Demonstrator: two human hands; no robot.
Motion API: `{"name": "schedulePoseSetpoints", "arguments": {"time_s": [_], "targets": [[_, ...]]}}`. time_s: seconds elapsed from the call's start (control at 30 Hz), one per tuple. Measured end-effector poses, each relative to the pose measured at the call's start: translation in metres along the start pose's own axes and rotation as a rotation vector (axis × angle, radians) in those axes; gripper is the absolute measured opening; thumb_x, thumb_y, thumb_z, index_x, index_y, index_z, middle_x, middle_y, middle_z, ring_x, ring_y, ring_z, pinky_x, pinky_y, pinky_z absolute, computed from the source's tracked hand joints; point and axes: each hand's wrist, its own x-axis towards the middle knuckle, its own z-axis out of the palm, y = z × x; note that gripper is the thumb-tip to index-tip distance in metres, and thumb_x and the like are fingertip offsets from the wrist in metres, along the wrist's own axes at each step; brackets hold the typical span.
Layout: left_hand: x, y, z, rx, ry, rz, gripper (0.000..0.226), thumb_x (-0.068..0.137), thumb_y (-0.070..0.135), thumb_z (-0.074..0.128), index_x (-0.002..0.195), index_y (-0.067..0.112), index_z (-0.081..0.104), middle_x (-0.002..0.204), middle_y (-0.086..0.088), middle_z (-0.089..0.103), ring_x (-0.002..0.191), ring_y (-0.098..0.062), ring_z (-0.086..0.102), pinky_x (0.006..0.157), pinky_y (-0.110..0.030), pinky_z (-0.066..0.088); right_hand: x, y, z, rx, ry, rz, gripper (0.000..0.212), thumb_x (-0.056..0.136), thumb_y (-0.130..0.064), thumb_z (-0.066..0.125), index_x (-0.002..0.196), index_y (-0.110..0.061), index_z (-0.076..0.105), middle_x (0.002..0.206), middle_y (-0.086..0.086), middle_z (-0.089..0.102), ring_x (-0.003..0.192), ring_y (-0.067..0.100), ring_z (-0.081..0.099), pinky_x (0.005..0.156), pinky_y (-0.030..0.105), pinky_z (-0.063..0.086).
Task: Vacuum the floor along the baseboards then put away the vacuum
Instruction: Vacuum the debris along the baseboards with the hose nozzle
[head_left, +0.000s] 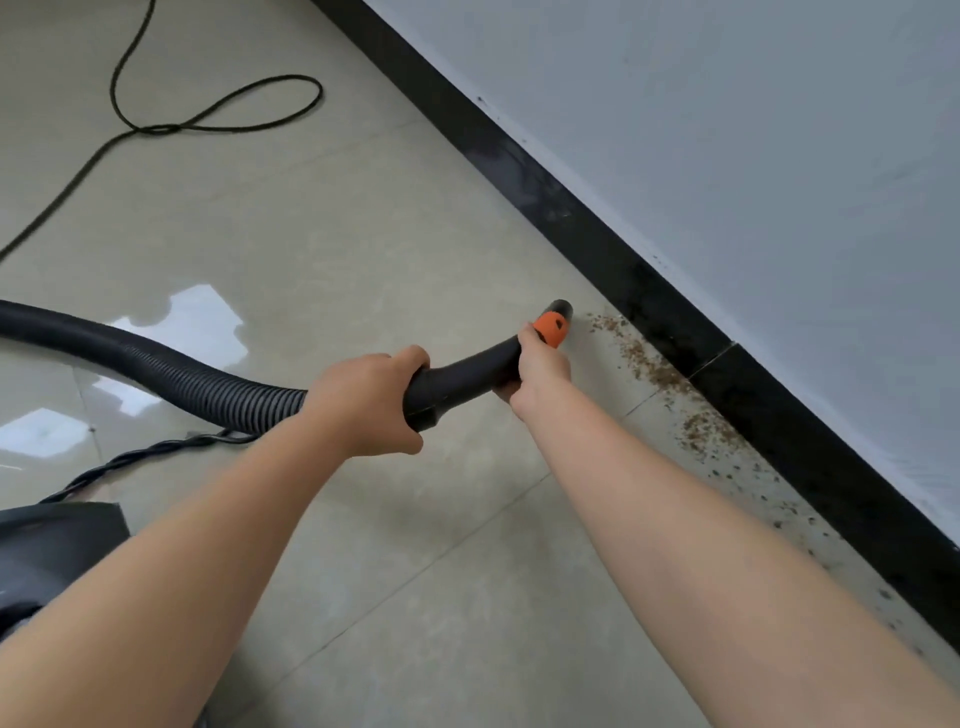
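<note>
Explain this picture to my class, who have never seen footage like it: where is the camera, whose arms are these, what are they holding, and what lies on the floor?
There is one picture, taken by a wide-angle camera worn on a person's head, looking forward and down. So the two bare arms reaching into view belong to the wearer. There is no robot here.

Both hands grip the stiff black end of a vacuum hose. The left hand holds it where the ribbed part ends; the right hand holds it further forward, just behind an orange collar near the nozzle.

The nozzle points at brown crumbs scattered on the pale tiled floor along the black baseboard. A black power cord loops across the floor behind. The dark shape at the lower left is probably the vacuum's body.
</note>
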Motion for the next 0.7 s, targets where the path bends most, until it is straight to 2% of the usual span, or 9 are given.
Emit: {"name": "schedulePoseSetpoints", "arguments": {"time_s": [0.1, 0.23, 0.33, 0.43, 0.5, 0.6, 0.7], "targets": [[0.000, 0.000, -0.006, -0.041, -0.039, 0.027, 0.045, 0.070, 0.027, 0.069, 0.109, 0.025, 0.047, 0.083, 0.006, 0.058, 0.077, -0.019, 0.057, 0.064, -0.028, 0.046, 0.001, 0.002, -0.009, 0.089, -0.055, 0.002, 0.049, 0.093, -0.031, 0.057, 0.134, -0.011, 0.041, 0.129, 0.010, 0.050, 0.114, 0.029, 0.053, 0.070, 0.038, 0.050], [0.000, 0.004, -0.007, -0.124, -0.099, 0.018, 0.045, 0.068, 0.023, 0.069, 0.107, 0.026, 0.049, 0.079, 0.009, 0.057, 0.075, -0.017, 0.057, 0.065, -0.028, 0.046, 0.003, -0.002, -0.012, 0.095, -0.055, -0.002, 0.052, 0.093, -0.032, 0.056, 0.136, -0.011, 0.036, 0.130, 0.013, 0.050, 0.111, 0.031, 0.055, 0.059, 0.040, 0.051], [0.003, 0.012, -0.009, -0.119, -0.131, 0.015, 0.043, 0.069, 0.024, 0.069, 0.107, 0.025, 0.048, 0.076, 0.010, 0.055, 0.072, -0.015, 0.056, 0.064, -0.028, 0.047, 0.007, -0.010, -0.013, 0.057, -0.020, 0.006, 0.051, 0.094, -0.031, 0.054, 0.137, -0.012, 0.033, 0.132, 0.013, 0.048, 0.114, 0.032, 0.052, 0.069, 0.044, 0.050], [0.009, 0.029, -0.009, 0.097, -0.149, 0.017, 0.037, 0.074, 0.031, 0.065, 0.101, 0.019, 0.043, 0.070, 0.008, 0.047, 0.064, -0.014, 0.049, 0.055, -0.025, 0.040, 0.014, -0.018, -0.016, 0.032, 0.017, 0.017, 0.051, 0.095, -0.028, 0.052, 0.139, -0.013, 0.032, 0.134, 0.013, 0.046, 0.118, 0.033, 0.049, 0.080, 0.048, 0.048], [0.013, 0.044, -0.006, 0.265, -0.103, 0.011, 0.034, 0.080, 0.032, 0.061, 0.100, 0.016, 0.039, 0.074, 0.007, 0.043, 0.064, -0.014, 0.044, 0.050, -0.023, 0.032, 0.018, -0.023, -0.018, 0.037, 0.036, 0.024, 0.050, 0.095, -0.026, 0.052, 0.139, -0.014, 0.031, 0.135, 0.013, 0.045, 0.119, 0.033, 0.048, 0.085, 0.049, 0.047], [0.018, 0.060, 0.004, 0.414, 0.031, -0.015, 0.033, 0.087, 0.027, 0.055, 0.112, 0.014, 0.038, 0.100, 0.000, 0.049, 0.078, -0.017, 0.039, 0.062, -0.026, 0.031, 0.020, -0.028, -0.018, 0.079, 0.054, 0.048, 0.050, 0.095, -0.025, 0.052, 0.138, -0.013, 0.031, 0.134, 0.012, 0.045, 0.118, 0.034, 0.048, 0.086, 0.051, 0.046], [0.022, 0.067, 0.015, 0.448, 0.129, -0.050, 0.029, 0.087, 0.020, 0.054, 0.112, 0.012, 0.040, 0.106, -0.003, 0.050, 0.081, -0.019, 0.041, 0.068, -0.026, 0.030, 0.021, -0.029, -0.018, 0.074, 0.050, 0.070, 0.050, 0.094, -0.025, 0.053, 0.137, -0.012, 0.030, 0.133, 0.011, 0.045, 0.118, 0.034, 0.047, 0.088, 0.051, 0.047]]}}
